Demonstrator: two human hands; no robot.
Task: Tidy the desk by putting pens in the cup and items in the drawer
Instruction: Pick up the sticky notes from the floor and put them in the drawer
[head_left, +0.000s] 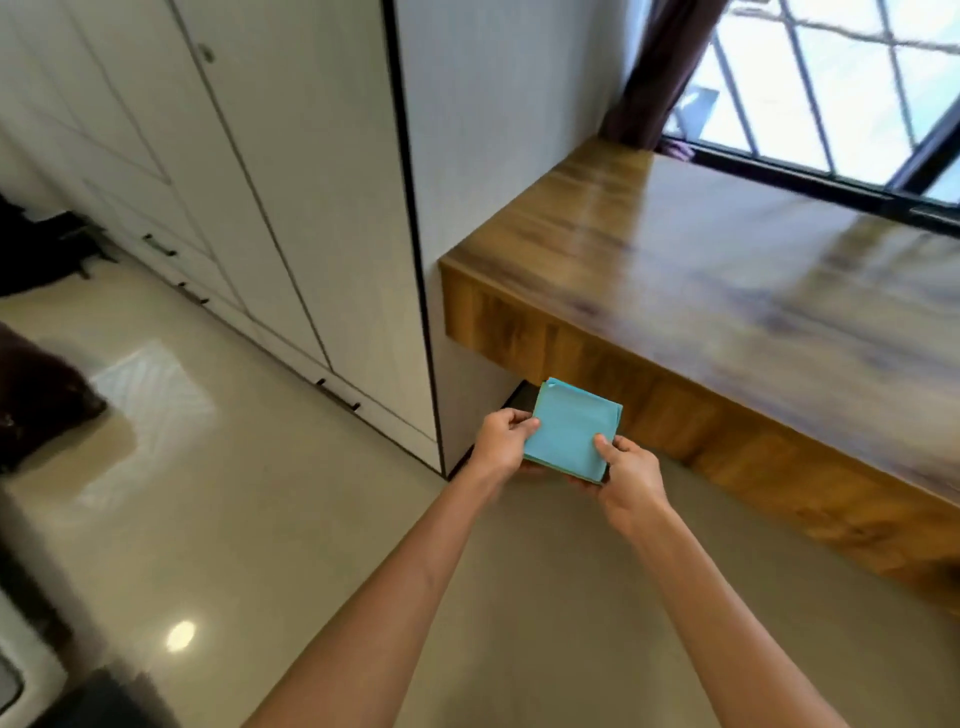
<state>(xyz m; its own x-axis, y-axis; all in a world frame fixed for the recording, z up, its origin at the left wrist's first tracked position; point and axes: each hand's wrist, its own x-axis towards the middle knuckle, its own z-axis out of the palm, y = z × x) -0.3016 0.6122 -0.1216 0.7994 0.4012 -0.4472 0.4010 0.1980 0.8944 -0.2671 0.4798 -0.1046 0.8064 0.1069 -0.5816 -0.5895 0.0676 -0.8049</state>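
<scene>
Two bare forearms reach forward from the bottom edge, and both hands meet on a stack of teal paper squares (570, 431) held low, in front of the near-left corner of the worktop (727, 270). Left hand (503, 439) pinches the stack's left edge, thumb on top and fingers curled beneath. Right hand (626, 475) grips the near right corner the same way, its thumb pressed flat on the top sheet. The stack is tilted a little, with the upper sheets slightly fanned at the far corner.

Just behind and below the stack, under the worktop's front panel, a dark drawer (519, 400) stands pulled out; only its black edge shows, and its inside is hidden by the paper and the hands.

The worktop is a glossy wood-grain slab with a deep matching front panel, its surface bright with window glare. It runs along a window (831, 93) with a dark frame and diagonal grille, and a dark curtain (660, 67) hangs at the window's left end. To the left rises a tall white wardrobe (249, 171) with black trim and small dark handles on its lower drawers. The floor (249, 509) is pale polished tile, reflecting a round ceiling light and a patch of daylight. Dark blurred shapes sit at the far left edge; what they are cannot be made out.
</scene>
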